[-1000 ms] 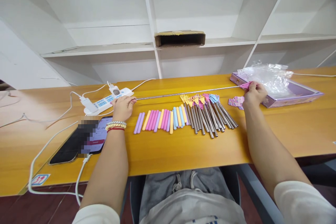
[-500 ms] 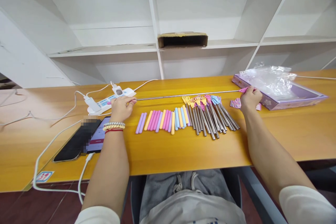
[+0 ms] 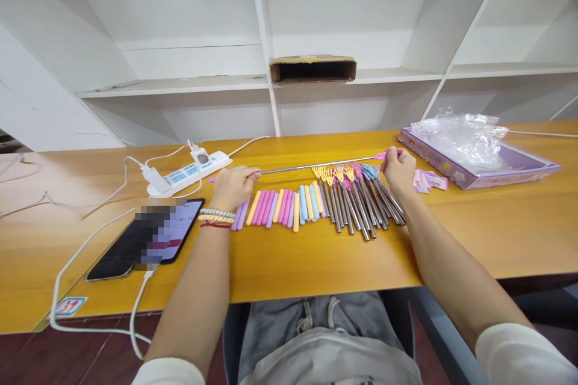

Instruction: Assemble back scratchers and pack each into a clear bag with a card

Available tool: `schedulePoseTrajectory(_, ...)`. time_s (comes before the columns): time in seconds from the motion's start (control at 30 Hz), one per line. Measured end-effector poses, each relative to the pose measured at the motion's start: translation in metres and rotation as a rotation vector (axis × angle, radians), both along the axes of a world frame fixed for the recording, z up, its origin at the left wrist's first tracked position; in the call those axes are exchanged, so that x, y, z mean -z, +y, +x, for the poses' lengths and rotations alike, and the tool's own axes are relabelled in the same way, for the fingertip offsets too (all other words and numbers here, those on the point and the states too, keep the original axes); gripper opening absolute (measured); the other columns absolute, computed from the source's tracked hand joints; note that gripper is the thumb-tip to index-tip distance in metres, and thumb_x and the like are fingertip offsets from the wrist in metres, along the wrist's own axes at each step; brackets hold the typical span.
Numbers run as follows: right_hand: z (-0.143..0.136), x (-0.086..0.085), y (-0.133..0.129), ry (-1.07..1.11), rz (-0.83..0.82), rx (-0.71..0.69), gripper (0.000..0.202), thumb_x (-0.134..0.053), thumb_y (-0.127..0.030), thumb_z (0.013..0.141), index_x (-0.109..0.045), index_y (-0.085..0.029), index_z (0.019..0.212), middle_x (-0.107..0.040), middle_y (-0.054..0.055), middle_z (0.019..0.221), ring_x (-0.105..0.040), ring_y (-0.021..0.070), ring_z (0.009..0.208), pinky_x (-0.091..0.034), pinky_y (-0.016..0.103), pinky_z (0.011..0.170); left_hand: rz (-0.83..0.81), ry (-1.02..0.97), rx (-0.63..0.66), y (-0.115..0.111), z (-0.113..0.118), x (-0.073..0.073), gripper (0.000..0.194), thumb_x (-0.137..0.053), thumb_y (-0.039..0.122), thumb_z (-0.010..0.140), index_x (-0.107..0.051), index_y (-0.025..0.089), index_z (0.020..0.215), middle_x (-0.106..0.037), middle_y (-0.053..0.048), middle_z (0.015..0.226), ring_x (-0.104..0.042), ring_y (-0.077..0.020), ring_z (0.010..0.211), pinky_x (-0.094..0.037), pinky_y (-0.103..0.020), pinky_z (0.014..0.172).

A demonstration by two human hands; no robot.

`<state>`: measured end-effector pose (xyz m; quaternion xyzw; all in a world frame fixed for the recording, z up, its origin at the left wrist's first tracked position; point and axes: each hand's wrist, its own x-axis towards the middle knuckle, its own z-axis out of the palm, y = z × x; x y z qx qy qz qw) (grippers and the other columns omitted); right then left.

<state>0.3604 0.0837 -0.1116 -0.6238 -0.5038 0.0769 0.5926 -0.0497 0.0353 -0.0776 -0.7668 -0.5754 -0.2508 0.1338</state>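
Head view: you held the rod (image 3: 316,165) above the far side of the table (image 3: 497,228), left hand (image 3: 232,186) pinching its near-left pink end, right hand (image 3: 397,165) pinching the pink head. Against the frame one second before, the hands had closed in and the rod was much shorter: I judged it was telescoping shut. The sticker (image 3: 67,307) at the near-left edge bore red digits, unreadable; the phone (image 3: 180,234) screen was blurred.
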Motion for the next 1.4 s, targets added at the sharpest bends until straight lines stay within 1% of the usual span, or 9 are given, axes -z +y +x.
schedulePoseTrajectory(0.13, -0.029, -0.006, -0.016, -0.002, -0.029, -0.094, 0.033, -0.040, -0.044, 0.089, -0.052, -0.019, 0.071, -0.055, 0.000, 0.047, -0.051, 0.0143, 0.050, -0.040, 0.028, 0.062, 0.039, 0.053, 0.012, -0.009, 0.035, -0.001, 0.031, -0.042, 0.035, 0.089, -0.070, 0.024, 0.095, -0.071, -0.003, 0.091, -0.064, -0.0215, 0.084, -0.040, -0.032, 0.069)
schedulePoseTrajectory(0.3, -0.064, -0.006, -0.037, -0.115, -0.086, -0.435, 0.040, -0.039, -0.046, 0.090, -0.049, -0.020, 0.062, -0.055, 0.000, 0.046, -0.051, 0.0142, 0.048, -0.040, 0.029, 0.061, -0.023, 0.105, 0.075, -0.023, 0.069, 0.001, 0.030, -0.041, 0.034, 0.090, -0.069, 0.025, 0.096, -0.070, -0.003, 0.088, -0.063, -0.0192, 0.080, -0.036, -0.029, 0.058)
schedulePoseTrajectory(0.37, -0.078, -0.006, -0.045, -0.163, -0.086, -0.495, 0.041, -0.036, -0.047, 0.091, -0.047, -0.021, 0.062, -0.055, 0.000, 0.047, -0.052, 0.0144, 0.049, -0.040, 0.029, 0.063, -0.064, 0.120, 0.087, -0.028, 0.081, 0.001, 0.032, -0.038, 0.033, 0.091, -0.068, 0.025, 0.096, -0.069, -0.003, 0.088, -0.063, -0.0182, 0.080, -0.035, -0.028, 0.057)
schedulePoseTrajectory(0.53, -0.102, -0.006, -0.060, -0.285, -0.139, -0.610, 0.036, -0.040, -0.051, 0.089, -0.047, -0.020, 0.070, -0.059, 0.001, 0.056, -0.054, 0.0158, 0.054, -0.039, 0.029, 0.060, -0.130, 0.174, 0.125, -0.034, 0.103, 0.006, 0.036, -0.031, 0.037, 0.093, -0.065, 0.025, 0.097, -0.068, -0.003, 0.085, -0.062, -0.0181, 0.076, -0.035, -0.028, 0.057)
schedulePoseTrajectory(0.67, -0.107, -0.003, -0.063, -0.283, -0.137, -0.703, 0.034, -0.040, -0.052, 0.089, -0.046, -0.020, 0.079, -0.061, 0.001, 0.061, -0.055, 0.0154, 0.057, -0.040, 0.028, 0.060, -0.151, 0.196, 0.152, -0.035, 0.108, 0.009, 0.036, -0.030, 0.037, 0.094, -0.063, 0.025, 0.099, -0.067, -0.004, 0.085, -0.062, -0.0185, 0.075, -0.034, -0.028, 0.056)
schedulePoseTrajectory(0.87, -0.100, -0.002, -0.059, -0.281, -0.094, -0.775, 0.036, -0.034, -0.049, 0.092, -0.046, -0.020, 0.075, -0.058, 0.000, 0.058, -0.051, 0.0126, 0.053, -0.039, 0.026, 0.059, -0.150, 0.158, 0.173, -0.031, 0.104, 0.009, 0.039, -0.028, 0.042, 0.094, -0.064, 0.025, 0.096, -0.067, -0.004, 0.083, -0.062, -0.0181, 0.076, -0.034, -0.028, 0.057)
schedulePoseTrajectory(1.1, -0.096, -0.010, -0.053, -0.419, 0.027, -0.668, 0.033, -0.037, -0.043, 0.092, -0.052, -0.018, 0.077, -0.055, 0.001, 0.060, -0.049, 0.0137, 0.056, -0.036, 0.027, 0.057, -0.125, 0.097, 0.220, -0.020, 0.097, 0.005, 0.038, -0.031, 0.041, 0.093, -0.066, 0.027, 0.094, -0.068, -0.001, 0.084, -0.061, -0.0170, 0.078, -0.034, -0.029, 0.059)
schedulePoseTrajectory(1.27, -0.045, -0.007, -0.027, -0.158, 0.077, -0.393, 0.036, -0.046, -0.049, 0.086, -0.054, -0.017, 0.071, -0.053, 0.000, 0.058, -0.047, 0.0116, 0.054, -0.036, 0.024, 0.053, -0.048, 0.029, 0.084, -0.003, 0.053, 0.007, 0.032, -0.038, 0.035, 0.091, -0.067, 0.024, 0.096, -0.069, -0.003, 0.098, -0.060, -0.0208, 0.090, -0.036, -0.033, 0.072)
schedulePoseTrajectory(1.4, 0.001, -0.004, -0.007, 0.059, 0.081, -0.306, 0.038, -0.049, -0.049, 0.084, -0.051, -0.017, 0.063, -0.047, -0.002, 0.050, -0.040, 0.0087, 0.045, -0.032, 0.022, 0.046, -0.027, 0.020, -0.041, 0.011, 0.007, 0.009, 0.030, -0.040, 0.036, 0.089, -0.068, 0.024, 0.092, -0.069, -0.006, 0.093, -0.054, -0.0257, 0.093, -0.027, -0.043, 0.085)
